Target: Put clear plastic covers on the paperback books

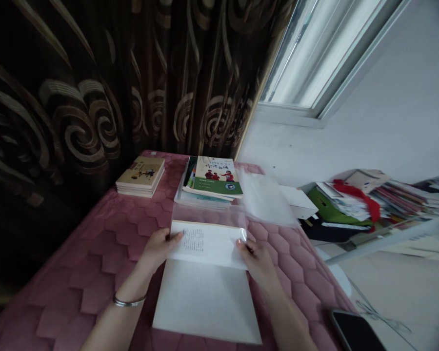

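A white book (208, 297) lies in front of me, its lower part plain. Across its upper part is a white cover panel (215, 246) with small printed text on the left. A clear plastic book cover (208, 214) is over this panel and reaches past its far edge. My left hand (161, 248) pinches the left edge, thumb on top. On the opposite edge, my right hand (254, 261) grips the panel and plastic, where the film shines. The undersides of both hands' fingers are hidden.
Beyond the book sits a stack of books (215, 180), with clear plastic sheets (267, 197) to its right. Another book stack (141, 178) is at the far left of the pink quilted tabletop (113, 253). A phone (354, 329) lies near right. Cluttered papers (398, 195) fill a shelf.
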`<state>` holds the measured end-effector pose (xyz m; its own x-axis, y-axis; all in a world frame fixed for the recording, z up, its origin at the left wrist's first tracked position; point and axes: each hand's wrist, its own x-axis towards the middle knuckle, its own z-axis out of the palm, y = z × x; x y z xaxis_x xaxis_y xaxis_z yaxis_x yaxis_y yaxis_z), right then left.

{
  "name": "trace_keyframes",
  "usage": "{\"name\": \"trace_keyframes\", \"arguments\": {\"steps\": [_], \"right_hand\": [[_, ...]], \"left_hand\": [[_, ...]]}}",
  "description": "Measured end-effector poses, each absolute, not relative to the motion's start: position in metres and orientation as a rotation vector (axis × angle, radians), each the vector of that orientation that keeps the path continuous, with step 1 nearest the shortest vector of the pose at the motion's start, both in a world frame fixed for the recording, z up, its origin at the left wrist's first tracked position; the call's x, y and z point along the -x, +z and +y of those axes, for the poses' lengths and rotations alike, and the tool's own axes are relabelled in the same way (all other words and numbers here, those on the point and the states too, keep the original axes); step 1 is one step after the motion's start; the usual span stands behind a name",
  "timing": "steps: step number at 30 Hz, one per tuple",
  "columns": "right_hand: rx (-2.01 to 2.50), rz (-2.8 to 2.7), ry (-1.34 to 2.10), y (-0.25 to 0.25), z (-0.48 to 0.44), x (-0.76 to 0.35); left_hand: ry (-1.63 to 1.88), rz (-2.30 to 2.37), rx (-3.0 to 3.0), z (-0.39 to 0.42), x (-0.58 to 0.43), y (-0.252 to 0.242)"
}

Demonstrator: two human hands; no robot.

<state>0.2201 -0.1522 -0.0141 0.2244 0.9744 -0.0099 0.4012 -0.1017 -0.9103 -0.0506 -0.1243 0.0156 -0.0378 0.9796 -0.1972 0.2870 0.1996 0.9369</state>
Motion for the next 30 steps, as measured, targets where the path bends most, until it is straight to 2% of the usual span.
{"name": "trace_keyframes", "arguments": {"steps": [6, 14, 19, 24, 30], "right_hand": [[1.584, -1.259, 0.851, -0.020, -0.151, -0.221], [1.469, -1.291, 1.105, -0.012, -0.154, -0.234], [1.578, -1.310, 0.908, -0.011, -0.154, -0.226], [1.637, -1.240, 0.710, -0.017, -0.152, -0.218], [1.443, -1.155, 1.066, -0.003, -0.155, -0.219]], "left_hand": [[0.812, 1.348, -1.174, -0.125, 0.055, 0.020], [0.912, 1.540, -1.271, -0.124, 0.047, 0.010], [0.932, 1.563, -1.323, -0.123, 0.047, 0.011], [0.904, 1.377, -1.250, -0.123, 0.053, 0.019], [0.861, 1.274, -1.089, -0.122, 0.056, 0.014]]}}
